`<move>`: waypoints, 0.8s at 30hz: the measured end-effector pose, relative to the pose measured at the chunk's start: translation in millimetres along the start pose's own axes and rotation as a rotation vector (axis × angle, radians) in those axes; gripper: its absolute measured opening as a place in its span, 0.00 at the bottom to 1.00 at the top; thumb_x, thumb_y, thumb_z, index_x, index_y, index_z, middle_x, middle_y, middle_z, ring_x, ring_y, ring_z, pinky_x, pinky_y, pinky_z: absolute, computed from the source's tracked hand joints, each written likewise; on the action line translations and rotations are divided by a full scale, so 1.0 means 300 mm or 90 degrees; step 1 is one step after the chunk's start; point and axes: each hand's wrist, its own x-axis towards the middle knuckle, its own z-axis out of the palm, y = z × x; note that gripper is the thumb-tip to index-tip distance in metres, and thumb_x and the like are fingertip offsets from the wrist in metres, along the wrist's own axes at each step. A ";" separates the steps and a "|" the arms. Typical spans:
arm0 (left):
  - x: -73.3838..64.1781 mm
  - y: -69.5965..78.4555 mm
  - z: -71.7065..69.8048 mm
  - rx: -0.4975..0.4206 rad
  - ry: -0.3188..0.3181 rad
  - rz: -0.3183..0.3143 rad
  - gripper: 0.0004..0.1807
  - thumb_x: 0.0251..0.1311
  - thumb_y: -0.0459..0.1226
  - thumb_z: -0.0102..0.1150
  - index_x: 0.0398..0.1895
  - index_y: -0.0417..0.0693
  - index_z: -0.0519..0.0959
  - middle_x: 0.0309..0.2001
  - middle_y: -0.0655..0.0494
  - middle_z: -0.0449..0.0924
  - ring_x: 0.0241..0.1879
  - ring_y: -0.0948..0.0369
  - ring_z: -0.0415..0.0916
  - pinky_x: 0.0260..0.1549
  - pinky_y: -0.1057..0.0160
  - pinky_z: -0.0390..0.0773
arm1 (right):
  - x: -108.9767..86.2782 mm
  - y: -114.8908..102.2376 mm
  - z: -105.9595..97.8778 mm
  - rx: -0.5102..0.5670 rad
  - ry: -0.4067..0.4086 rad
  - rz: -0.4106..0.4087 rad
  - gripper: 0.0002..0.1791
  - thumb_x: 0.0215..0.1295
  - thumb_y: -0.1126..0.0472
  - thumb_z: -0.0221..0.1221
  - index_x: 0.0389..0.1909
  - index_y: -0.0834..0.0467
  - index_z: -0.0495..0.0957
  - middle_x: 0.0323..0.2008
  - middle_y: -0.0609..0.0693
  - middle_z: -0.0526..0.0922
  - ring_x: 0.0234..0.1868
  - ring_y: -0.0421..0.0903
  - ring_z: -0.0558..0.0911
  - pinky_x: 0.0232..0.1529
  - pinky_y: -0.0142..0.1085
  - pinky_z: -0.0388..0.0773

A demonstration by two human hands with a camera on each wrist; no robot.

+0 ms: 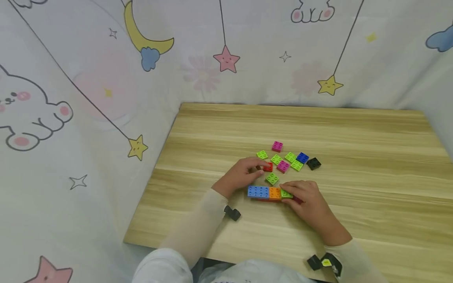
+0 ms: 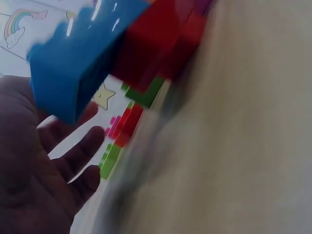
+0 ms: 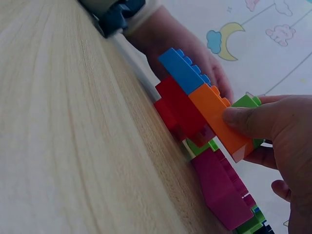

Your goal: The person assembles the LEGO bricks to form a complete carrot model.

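Note:
A built row of toy bricks lies near the front of the table, with a blue brick (image 1: 258, 192) and an orange brick (image 1: 275, 193) over red bricks (image 3: 181, 111). At its right end my right hand (image 1: 307, 200) pinches a lime green brick (image 1: 286, 193), the thumb against the orange brick's side. My left hand (image 1: 241, 175) is just behind the row, index fingertip over a loose red brick (image 1: 269, 167) and thumb close by. In the left wrist view its fingers (image 2: 80, 151) are loosely bent beside the loose bricks. A loose green brick (image 1: 272, 179) sits between the hands.
Behind the hands are scattered several green bricks (image 1: 290, 157), two magenta bricks (image 1: 277, 146), a dark blue brick (image 1: 302, 158) and a black brick (image 1: 313, 163). They lie on a wooden table (image 1: 371, 177). A patterned cloth (image 1: 262, 86) hangs behind it.

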 end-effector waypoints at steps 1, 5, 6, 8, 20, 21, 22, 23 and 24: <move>0.017 -0.013 -0.005 0.012 -0.012 -0.003 0.17 0.72 0.39 0.63 0.62 0.55 0.83 0.56 0.65 0.82 0.48 0.65 0.76 0.50 0.65 0.78 | -0.001 0.001 0.000 0.001 0.001 0.000 0.26 0.48 0.63 0.81 0.52 0.58 0.88 0.48 0.48 0.89 0.50 0.49 0.85 0.49 0.40 0.64; 0.063 -0.037 -0.013 0.038 -0.061 -0.026 0.22 0.65 0.41 0.72 0.62 0.60 0.84 0.53 0.70 0.82 0.47 0.66 0.75 0.50 0.67 0.78 | -0.005 0.005 0.002 0.006 0.003 -0.002 0.26 0.48 0.63 0.81 0.52 0.58 0.88 0.48 0.48 0.88 0.50 0.49 0.84 0.50 0.40 0.64; 0.072 -0.041 -0.011 0.041 -0.071 -0.029 0.22 0.63 0.41 0.73 0.61 0.60 0.84 0.52 0.71 0.82 0.47 0.66 0.75 0.51 0.68 0.78 | -0.005 0.006 0.003 0.007 0.002 -0.003 0.26 0.48 0.64 0.81 0.52 0.58 0.88 0.49 0.48 0.88 0.50 0.49 0.84 0.50 0.41 0.64; 0.088 -0.040 -0.007 0.048 -0.093 -0.027 0.23 0.61 0.40 0.74 0.61 0.60 0.85 0.52 0.71 0.82 0.49 0.68 0.76 0.53 0.69 0.77 | -0.005 0.009 0.003 0.007 0.000 -0.003 0.26 0.48 0.63 0.81 0.52 0.58 0.88 0.49 0.48 0.88 0.50 0.48 0.84 0.50 0.41 0.63; 0.126 -0.002 0.022 0.092 -0.166 0.019 0.22 0.61 0.39 0.75 0.59 0.61 0.85 0.55 0.73 0.83 0.52 0.72 0.75 0.58 0.72 0.73 | -0.003 0.009 -0.003 0.014 -0.005 0.001 0.26 0.49 0.62 0.80 0.53 0.57 0.88 0.50 0.48 0.88 0.52 0.48 0.83 0.51 0.41 0.63; 0.127 -0.001 0.025 0.097 -0.168 0.022 0.22 0.61 0.39 0.75 0.59 0.60 0.86 0.54 0.73 0.83 0.52 0.72 0.75 0.58 0.72 0.73 | -0.003 0.009 -0.002 0.015 -0.006 0.001 0.26 0.49 0.63 0.80 0.53 0.57 0.88 0.50 0.48 0.88 0.52 0.48 0.84 0.51 0.41 0.63; 0.127 0.000 0.027 0.101 -0.168 0.024 0.21 0.60 0.39 0.75 0.57 0.60 0.86 0.53 0.72 0.83 0.51 0.71 0.76 0.58 0.72 0.73 | -0.003 0.009 -0.002 0.016 -0.006 0.001 0.26 0.49 0.63 0.80 0.53 0.57 0.88 0.50 0.48 0.88 0.52 0.48 0.84 0.51 0.41 0.63; 0.125 -0.001 0.029 0.107 -0.166 0.024 0.20 0.60 0.39 0.75 0.56 0.59 0.87 0.52 0.72 0.84 0.50 0.71 0.76 0.57 0.72 0.73 | -0.003 0.008 -0.002 0.016 -0.007 0.002 0.26 0.49 0.63 0.80 0.53 0.57 0.88 0.50 0.48 0.88 0.52 0.47 0.84 0.51 0.41 0.63; 0.122 -0.001 0.028 0.105 -0.161 0.019 0.19 0.60 0.40 0.76 0.55 0.60 0.87 0.51 0.73 0.84 0.49 0.71 0.75 0.56 0.72 0.73 | -0.003 0.007 -0.001 0.017 -0.009 0.004 0.26 0.50 0.63 0.80 0.53 0.56 0.88 0.50 0.48 0.88 0.52 0.47 0.84 0.51 0.41 0.63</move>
